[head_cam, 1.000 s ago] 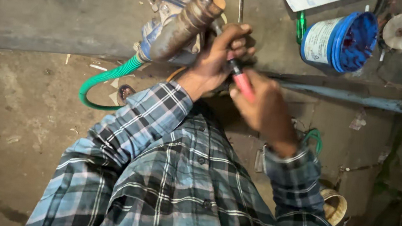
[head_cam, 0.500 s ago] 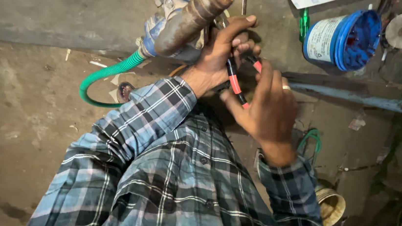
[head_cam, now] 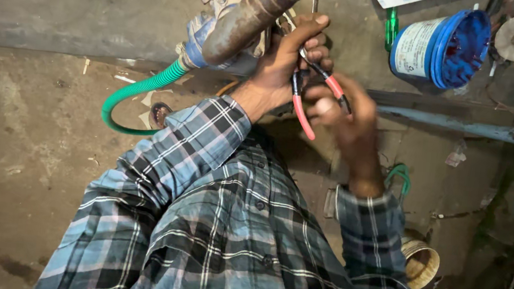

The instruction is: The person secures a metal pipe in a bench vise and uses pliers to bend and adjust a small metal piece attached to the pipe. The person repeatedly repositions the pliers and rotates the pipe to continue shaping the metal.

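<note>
So the left hand point(head_cam: 286, 65) is wrapped around the pump fitting point(head_cam: 244, 21) up top, fingers curled shut on it, and the right hand point(head_cam: 342, 112) is closed on 1 handle of the red-handled pliers point(head_cam: 312, 93) – nose pointing up toward the left hand, handles splayed down and out. Long axis runs roughly up-down, tilted a bit. Right hand's the nearer one. Count: 1 pliers, 1 green corrugated hose point(head_cam: 136, 92), 1 blue tub point(head_cam: 446, 40) off to the right – well apart from both hands
</note>
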Demonstrator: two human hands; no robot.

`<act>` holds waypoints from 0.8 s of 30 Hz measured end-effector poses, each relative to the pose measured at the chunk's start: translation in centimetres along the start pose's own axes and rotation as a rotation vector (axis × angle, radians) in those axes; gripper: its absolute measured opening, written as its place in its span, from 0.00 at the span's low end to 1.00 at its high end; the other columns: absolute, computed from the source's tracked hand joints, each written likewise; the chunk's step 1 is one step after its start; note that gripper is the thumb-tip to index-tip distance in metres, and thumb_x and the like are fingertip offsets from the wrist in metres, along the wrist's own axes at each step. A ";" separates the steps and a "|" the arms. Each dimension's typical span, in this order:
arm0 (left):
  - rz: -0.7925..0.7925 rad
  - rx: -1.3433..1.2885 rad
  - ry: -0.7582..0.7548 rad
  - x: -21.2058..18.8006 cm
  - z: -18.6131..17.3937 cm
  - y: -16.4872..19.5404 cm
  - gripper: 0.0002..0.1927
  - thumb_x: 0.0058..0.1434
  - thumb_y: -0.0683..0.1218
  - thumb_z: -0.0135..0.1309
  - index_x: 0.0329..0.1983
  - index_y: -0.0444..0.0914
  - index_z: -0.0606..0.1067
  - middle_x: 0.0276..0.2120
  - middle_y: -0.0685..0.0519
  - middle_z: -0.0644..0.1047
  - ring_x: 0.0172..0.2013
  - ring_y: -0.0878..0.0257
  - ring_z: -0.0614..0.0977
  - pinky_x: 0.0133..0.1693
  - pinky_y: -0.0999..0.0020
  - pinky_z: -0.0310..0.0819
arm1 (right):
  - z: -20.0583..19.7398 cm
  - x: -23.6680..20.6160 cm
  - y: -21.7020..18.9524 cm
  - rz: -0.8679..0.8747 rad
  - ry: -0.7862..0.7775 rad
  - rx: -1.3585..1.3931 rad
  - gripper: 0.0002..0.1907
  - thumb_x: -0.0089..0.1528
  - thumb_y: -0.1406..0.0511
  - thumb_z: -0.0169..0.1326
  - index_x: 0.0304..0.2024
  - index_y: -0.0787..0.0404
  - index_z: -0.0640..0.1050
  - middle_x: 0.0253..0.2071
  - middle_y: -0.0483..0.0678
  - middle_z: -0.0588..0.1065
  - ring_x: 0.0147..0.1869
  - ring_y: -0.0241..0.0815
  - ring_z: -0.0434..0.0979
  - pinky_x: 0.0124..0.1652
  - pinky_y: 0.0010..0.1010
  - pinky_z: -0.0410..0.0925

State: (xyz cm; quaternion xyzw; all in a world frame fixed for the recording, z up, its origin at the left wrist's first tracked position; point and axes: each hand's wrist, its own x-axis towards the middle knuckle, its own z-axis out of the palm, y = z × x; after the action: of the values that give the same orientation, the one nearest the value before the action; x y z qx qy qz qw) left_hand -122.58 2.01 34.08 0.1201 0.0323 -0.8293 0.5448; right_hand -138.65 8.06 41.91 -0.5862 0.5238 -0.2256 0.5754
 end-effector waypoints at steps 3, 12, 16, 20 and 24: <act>0.021 0.056 0.063 0.1 -0.3 -0.1 0.07 0.67 0.46 0.57 0.40 0.43 0.70 0.22 0.64 0.64 0.23 0.73 0.68 0.36 0.72 0.73 | 1.4 -1.4 -1.9 -0.343 0.149 -0.702 0.32 0.61 0.57 0.64 0.61 0.69 0.70 0.45 0.59 0.77 0.43 0.54 0.81 0.40 0.39 0.73; 0.012 0.129 0.099 0.0 -1.3 0.3 0.09 0.64 0.45 0.58 0.44 0.38 0.72 0.31 0.55 0.73 0.30 0.69 0.74 0.35 0.72 0.70 | -0.3 1.9 2.4 0.267 -0.296 0.559 0.34 0.60 0.57 0.64 0.61 0.69 0.70 0.47 0.58 0.77 0.44 0.54 0.81 0.40 0.39 0.74; 0.089 0.061 -0.029 0.4 -1.3 0.0 0.11 0.66 0.46 0.59 0.45 0.38 0.71 0.32 0.55 0.73 0.30 0.68 0.72 0.39 0.69 0.73 | -0.7 1.8 2.3 0.350 -0.388 0.767 0.34 0.60 0.57 0.65 0.62 0.69 0.69 0.47 0.58 0.77 0.44 0.55 0.81 0.40 0.40 0.74; 0.086 0.085 0.026 0.2 -1.4 -0.3 0.11 0.69 0.47 0.59 0.46 0.39 0.70 0.32 0.56 0.72 0.30 0.69 0.73 0.38 0.69 0.73 | 0.0 0.2 -1.2 0.050 -0.074 0.022 0.35 0.59 0.57 0.65 0.62 0.69 0.69 0.48 0.58 0.77 0.44 0.55 0.81 0.41 0.40 0.74; 0.139 0.127 0.055 0.2 -1.5 -0.6 0.12 0.68 0.48 0.58 0.48 0.36 0.73 0.32 0.56 0.73 0.30 0.69 0.74 0.38 0.71 0.73 | 1.8 -1.7 -3.0 -0.359 0.175 -0.826 0.35 0.59 0.57 0.65 0.62 0.69 0.69 0.48 0.58 0.77 0.45 0.55 0.81 0.41 0.40 0.74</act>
State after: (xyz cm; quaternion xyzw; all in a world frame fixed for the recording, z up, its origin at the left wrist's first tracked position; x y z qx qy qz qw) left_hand -122.94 2.34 32.51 0.1789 -0.0137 -0.7863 0.5913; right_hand -136.62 9.72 44.81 -0.8267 0.5067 -0.1426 0.1989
